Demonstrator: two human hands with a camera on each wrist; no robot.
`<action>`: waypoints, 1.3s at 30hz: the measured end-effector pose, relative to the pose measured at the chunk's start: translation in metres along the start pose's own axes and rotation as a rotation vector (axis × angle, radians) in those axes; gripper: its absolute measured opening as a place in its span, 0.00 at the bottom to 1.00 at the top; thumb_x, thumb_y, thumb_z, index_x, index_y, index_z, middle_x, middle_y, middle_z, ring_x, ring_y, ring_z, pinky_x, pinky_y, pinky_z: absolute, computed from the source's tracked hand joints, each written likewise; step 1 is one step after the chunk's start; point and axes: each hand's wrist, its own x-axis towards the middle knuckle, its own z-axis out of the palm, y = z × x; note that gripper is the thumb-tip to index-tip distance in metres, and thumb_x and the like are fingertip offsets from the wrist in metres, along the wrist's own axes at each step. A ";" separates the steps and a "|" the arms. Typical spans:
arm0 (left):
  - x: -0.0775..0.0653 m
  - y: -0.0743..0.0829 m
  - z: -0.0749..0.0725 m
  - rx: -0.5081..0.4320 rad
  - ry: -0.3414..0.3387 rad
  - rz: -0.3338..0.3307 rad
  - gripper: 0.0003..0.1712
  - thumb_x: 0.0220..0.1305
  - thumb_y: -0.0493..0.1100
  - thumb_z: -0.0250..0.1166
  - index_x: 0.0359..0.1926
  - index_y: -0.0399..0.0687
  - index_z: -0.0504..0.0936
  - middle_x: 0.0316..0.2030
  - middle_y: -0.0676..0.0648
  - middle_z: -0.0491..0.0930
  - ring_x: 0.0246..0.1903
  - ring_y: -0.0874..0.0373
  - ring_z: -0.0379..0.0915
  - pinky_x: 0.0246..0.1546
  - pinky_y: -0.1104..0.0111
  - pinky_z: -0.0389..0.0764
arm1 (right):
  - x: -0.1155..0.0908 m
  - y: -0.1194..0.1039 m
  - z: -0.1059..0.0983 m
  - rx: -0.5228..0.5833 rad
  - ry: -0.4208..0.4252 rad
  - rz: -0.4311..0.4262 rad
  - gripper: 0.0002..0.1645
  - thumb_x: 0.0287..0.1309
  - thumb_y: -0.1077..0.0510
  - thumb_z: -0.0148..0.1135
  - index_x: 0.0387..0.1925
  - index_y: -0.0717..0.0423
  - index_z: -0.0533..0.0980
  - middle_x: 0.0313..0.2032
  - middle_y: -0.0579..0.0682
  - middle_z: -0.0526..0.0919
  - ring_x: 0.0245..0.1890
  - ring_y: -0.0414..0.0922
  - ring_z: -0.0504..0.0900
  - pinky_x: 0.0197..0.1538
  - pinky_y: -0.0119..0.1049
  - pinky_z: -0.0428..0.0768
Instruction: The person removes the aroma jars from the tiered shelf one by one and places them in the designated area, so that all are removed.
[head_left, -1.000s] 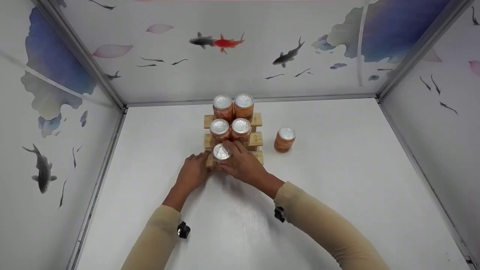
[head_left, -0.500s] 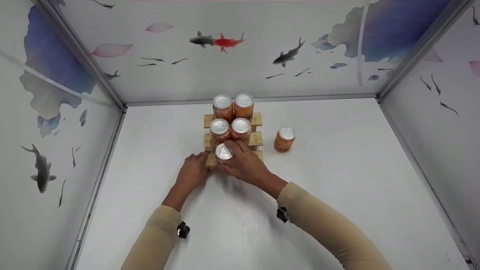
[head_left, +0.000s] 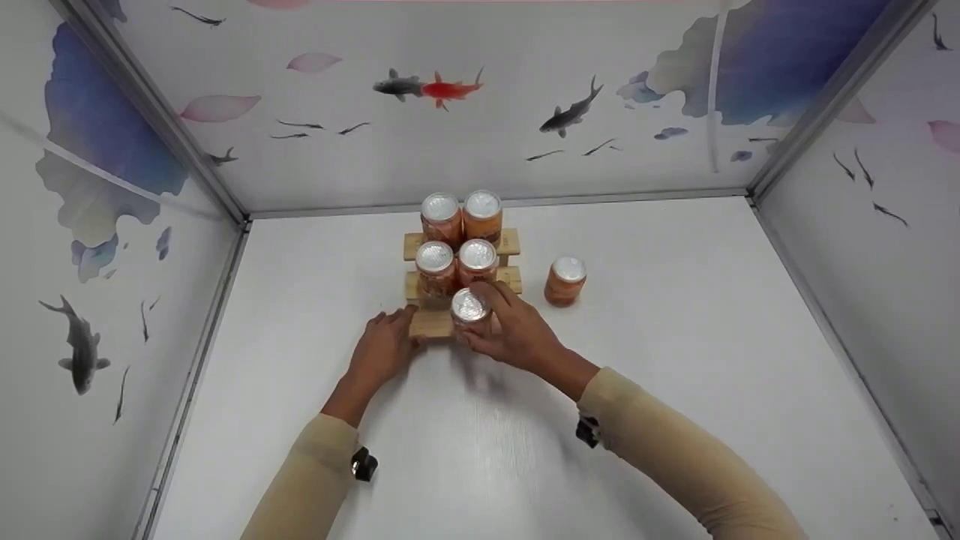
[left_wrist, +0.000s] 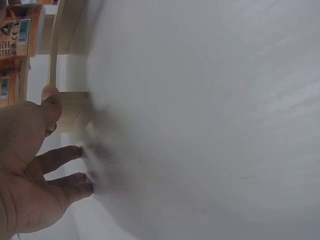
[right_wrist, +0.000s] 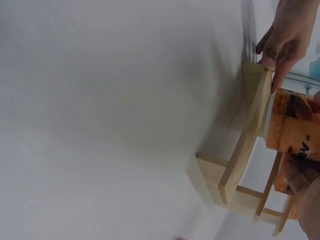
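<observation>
My right hand (head_left: 519, 331) grips an orange-labelled can (head_left: 470, 304) with a silver lid, at the lowest step of a three-step wooden rack (head_left: 433, 324). In the right wrist view, the can (right_wrist: 290, 131) stands upright at the step board, thumb and fingers around its sides. At the step's left end my left hand (head_left: 384, 349) holds the board. The left wrist view shows its thumb (left_wrist: 50, 95) against the board's end, other fingers reaching down to the table. Two like cans (head_left: 456, 259) stand on the middle step and two more cans (head_left: 461, 210) on the top one.
Another orange can (head_left: 565, 281) stands alone on the white table (head_left: 675, 337), right of the rack. Behind the rack rises a white back wall (head_left: 480, 157) with painted fish. Side walls enclose the table left and right.
My right hand has slid the gripped can rightward along the lowest step, baring its left part. My left hand stays at the rack's left end. The head view has shifted slightly.
</observation>
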 end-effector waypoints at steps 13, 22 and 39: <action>0.000 -0.001 -0.003 -0.040 -0.038 -0.045 0.37 0.78 0.50 0.70 0.80 0.42 0.72 0.74 0.31 0.77 0.77 0.31 0.71 0.84 0.40 0.65 | -0.022 0.023 -0.028 -0.031 0.020 0.033 0.47 0.62 0.49 0.83 0.76 0.57 0.70 0.60 0.56 0.82 0.58 0.53 0.87 0.60 0.52 0.91; -0.002 -0.001 -0.002 -0.014 -0.034 -0.027 0.37 0.78 0.50 0.71 0.80 0.42 0.73 0.73 0.34 0.80 0.76 0.36 0.74 0.85 0.43 0.66 | -0.031 0.037 -0.045 -0.063 0.044 0.051 0.47 0.60 0.52 0.84 0.74 0.56 0.70 0.61 0.58 0.81 0.60 0.55 0.87 0.60 0.56 0.91; -0.002 -0.001 -0.002 -0.057 -0.029 -0.038 0.37 0.78 0.52 0.71 0.80 0.43 0.73 0.74 0.32 0.78 0.78 0.33 0.71 0.85 0.41 0.65 | -0.042 0.061 -0.070 -0.088 0.054 0.157 0.48 0.62 0.49 0.83 0.76 0.56 0.69 0.62 0.60 0.81 0.54 0.55 0.89 0.53 0.51 0.93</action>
